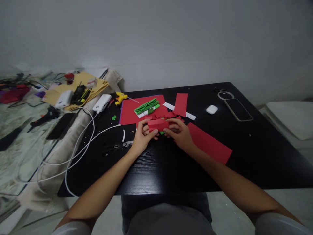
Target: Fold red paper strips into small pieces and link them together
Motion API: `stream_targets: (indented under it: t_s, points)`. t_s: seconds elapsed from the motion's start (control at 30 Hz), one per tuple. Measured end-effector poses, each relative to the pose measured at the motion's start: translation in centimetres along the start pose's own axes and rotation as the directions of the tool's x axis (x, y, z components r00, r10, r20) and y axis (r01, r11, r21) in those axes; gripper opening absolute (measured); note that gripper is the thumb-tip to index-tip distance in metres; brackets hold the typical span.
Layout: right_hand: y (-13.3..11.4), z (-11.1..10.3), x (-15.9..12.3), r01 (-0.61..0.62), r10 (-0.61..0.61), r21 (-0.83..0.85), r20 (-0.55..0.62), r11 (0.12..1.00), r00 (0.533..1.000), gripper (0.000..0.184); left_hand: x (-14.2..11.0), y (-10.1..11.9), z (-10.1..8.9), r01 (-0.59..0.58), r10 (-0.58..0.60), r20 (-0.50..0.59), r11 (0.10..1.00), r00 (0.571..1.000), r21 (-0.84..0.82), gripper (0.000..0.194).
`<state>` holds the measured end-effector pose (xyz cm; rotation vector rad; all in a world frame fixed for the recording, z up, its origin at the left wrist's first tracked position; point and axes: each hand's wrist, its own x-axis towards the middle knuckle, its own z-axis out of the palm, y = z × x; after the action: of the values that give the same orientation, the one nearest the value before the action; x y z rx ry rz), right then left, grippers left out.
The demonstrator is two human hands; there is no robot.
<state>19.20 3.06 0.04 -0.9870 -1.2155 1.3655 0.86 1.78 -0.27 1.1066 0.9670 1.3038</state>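
A small folded piece of red paper point(158, 124), creased lengthwise, is held up between both hands above the black table. My left hand point(144, 133) pinches its left end, thumb in front and fingers behind. At its right end my right hand point(179, 132) grips it the same way. Behind the hands lie red paper scraps point(171, 115) and a folded green paper bundle point(147, 105) on a large red sheet point(128, 112). Black-handled scissors point(116, 147) rest left of my left hand. A red paper sheet point(211, 143) lies partly beneath my right forearm.
A yellow glue gun point(120, 97) and a white power bank point(102, 102) stand at the back left. White cables point(91, 140) loop over the table's left edge. At the right are a white earbud case point(211, 109) and a phone point(238, 110). A white chair point(290, 114) stands beyond.
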Motion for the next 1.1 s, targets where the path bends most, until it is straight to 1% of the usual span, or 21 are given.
stream_targets:
  t_s: [0.07, 0.17, 0.37, 0.53, 0.77, 0.97, 1.1]
  points:
    - [0.06, 0.05, -0.06, -0.008, 0.008, -0.017, 0.025, 1.000, 1.000, 0.043, -0.04, 0.14, 0.06, 0.028, -0.029, 0.043, 0.999, 0.999, 0.031, 0.048]
    - [0.18, 0.15, -0.13, -0.030, 0.032, -0.033, 0.058, 0.999, 0.998, 0.035, -0.12, 0.26, 0.08, 0.030, -0.033, 0.043, 0.997, 0.999, 0.074, 0.039]
    - [0.26, 0.17, -0.18, -0.058, 0.061, -0.023, 0.143, 0.998, 0.988, 0.028, -0.10, 0.20, -0.01, 0.030, -0.032, 0.033, 0.998, 0.999, 0.062, 0.036]
    - [0.13, 0.09, -0.18, -0.065, 0.070, -0.038, 0.146, 0.997, 0.987, 0.029, -0.11, 0.20, 0.00, 0.027, -0.030, 0.035, 0.997, 0.999, 0.066, 0.035]
    - [0.21, 0.06, -0.11, -0.091, 0.092, -0.013, 0.145, 0.996, 0.985, 0.028, -0.07, 0.11, 0.01, 0.044, -0.046, 0.032, 0.997, 0.998, 0.056, 0.039]
    - [0.32, -0.10, 0.01, -0.128, 0.128, -0.006, 0.173, 0.992, 0.977, 0.033, -0.01, 0.12, -0.05, 0.058, -0.062, 0.063, 0.997, 0.996, 0.053, 0.039]
    - [0.20, -0.23, 0.14, -0.119, 0.130, -0.060, 0.242, 0.991, 0.962, 0.033, 0.06, -0.04, -0.21, 0.068, -0.074, 0.088, 0.995, 0.993, 0.074, 0.036]
